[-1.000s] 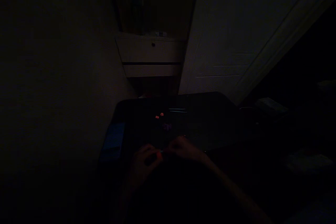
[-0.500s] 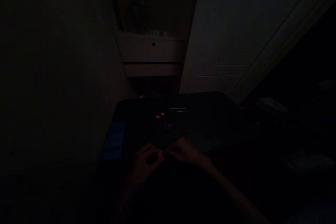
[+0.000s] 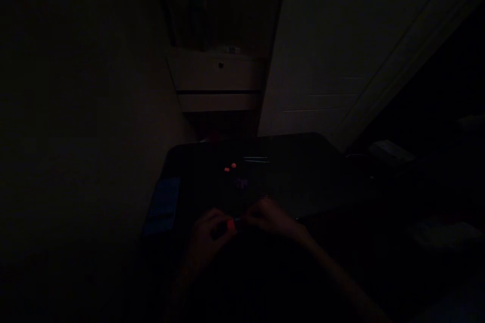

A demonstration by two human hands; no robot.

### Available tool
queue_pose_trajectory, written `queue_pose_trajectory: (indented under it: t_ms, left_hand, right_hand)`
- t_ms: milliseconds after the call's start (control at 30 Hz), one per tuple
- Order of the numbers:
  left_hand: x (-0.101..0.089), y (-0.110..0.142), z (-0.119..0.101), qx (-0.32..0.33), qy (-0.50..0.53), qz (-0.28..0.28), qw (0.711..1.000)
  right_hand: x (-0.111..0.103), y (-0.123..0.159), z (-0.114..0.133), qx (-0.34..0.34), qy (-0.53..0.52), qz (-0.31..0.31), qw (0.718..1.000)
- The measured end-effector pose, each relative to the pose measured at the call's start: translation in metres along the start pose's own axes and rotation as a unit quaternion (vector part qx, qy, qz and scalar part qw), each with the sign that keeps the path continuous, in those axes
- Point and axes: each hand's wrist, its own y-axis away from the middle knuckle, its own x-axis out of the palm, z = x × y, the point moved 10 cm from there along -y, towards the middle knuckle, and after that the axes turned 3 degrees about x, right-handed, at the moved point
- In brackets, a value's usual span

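The scene is very dark. My left hand (image 3: 208, 232) is closed, pinching a small bright orange-red piece (image 3: 231, 226) between thumb and fingers; its kind does not show. Just to the right, my right hand (image 3: 269, 216) is closed too, its fingertips at a small dark piece with a pale bluish edge (image 3: 238, 219) beside the orange one. Whether the two pieces join is too dark to tell. Beyond my hands on the dark table (image 3: 303, 171) lie a small purple cluster (image 3: 241, 182) and two small orange pieces (image 3: 230, 167).
Two thin pale rods (image 3: 256, 159) lie side by side at the table's back. A bluish flat rectangle (image 3: 163, 205) is at the left edge. Behind stands a cabinet with drawers (image 3: 220, 78), and a pale box-like thing (image 3: 391, 152) lies at the right.
My right hand has drawn slightly right, away from the left, and more of the dark piece with the bluish edge shows between them. The left hand keeps its pinch.
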Motion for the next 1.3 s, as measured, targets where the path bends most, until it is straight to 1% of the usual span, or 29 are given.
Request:
queue_pose_trajectory:
  t_ms: [133,233,333,400,467,533,667,767,900,1000,1100,1200,1300]
  left_hand:
    - [0.002,0.0,0.002,-0.006,-0.001,0.007,1.0]
    - [0.002,0.0,-0.001,-0.006,-0.001,0.011,1.0]
    - [0.002,0.0,-0.002,-0.01,-0.004,0.012,1.0]
    - [0.001,0.0,-0.002,-0.008,-0.006,0.007,1.0]
    - [0.0,0.0,-0.002,-0.004,-0.005,0.0,1.0]
    - [0.0,0.0,-0.002,0.0,-0.002,-0.002,1.0]
    - [-0.003,0.0,-0.003,0.0,-0.004,-0.016,1.0]
    - [-0.006,0.0,-0.005,-0.003,-0.014,-0.029,0.999]
    - [-0.003,0.001,-0.007,0.006,-0.026,-0.023,0.999]
    - [0.0,0.005,-0.007,0.03,-0.031,-0.031,0.999]
    - [-0.002,0.01,-0.01,0.085,-0.034,-0.05,0.995]
    - [-0.002,0.015,-0.013,0.119,-0.053,-0.046,0.99]
    - [0.0,0.017,-0.014,0.139,-0.07,-0.029,0.987]
  right_hand:
    - [0.005,0.0,-0.001,-0.012,-0.047,-0.006,0.999]
    - [0.009,-0.001,0.004,-0.014,-0.036,0.0,0.999]
    - [0.005,-0.001,0.007,-0.008,-0.022,-0.006,1.0]
    - [0.003,0.0,0.006,-0.001,-0.03,-0.001,1.0]
    - [0.004,0.001,0.001,0.023,-0.055,0.004,0.998]
    - [0.007,0.004,-0.006,0.054,-0.095,-0.005,0.994]
    - [0.022,0.011,-0.015,0.113,-0.164,-0.024,0.98]
    - [0.032,0.015,-0.013,0.137,-0.186,-0.037,0.972]
    - [0.037,0.019,-0.008,0.151,-0.179,-0.058,0.97]
    - [0.036,0.022,-0.005,0.155,-0.178,-0.081,0.968]
    - [0.038,0.026,-0.006,0.166,-0.183,-0.092,0.965]
    - [0.043,0.027,-0.006,0.167,-0.202,-0.091,0.961]
    - [0.046,0.027,-0.004,0.155,-0.223,-0.095,0.958]
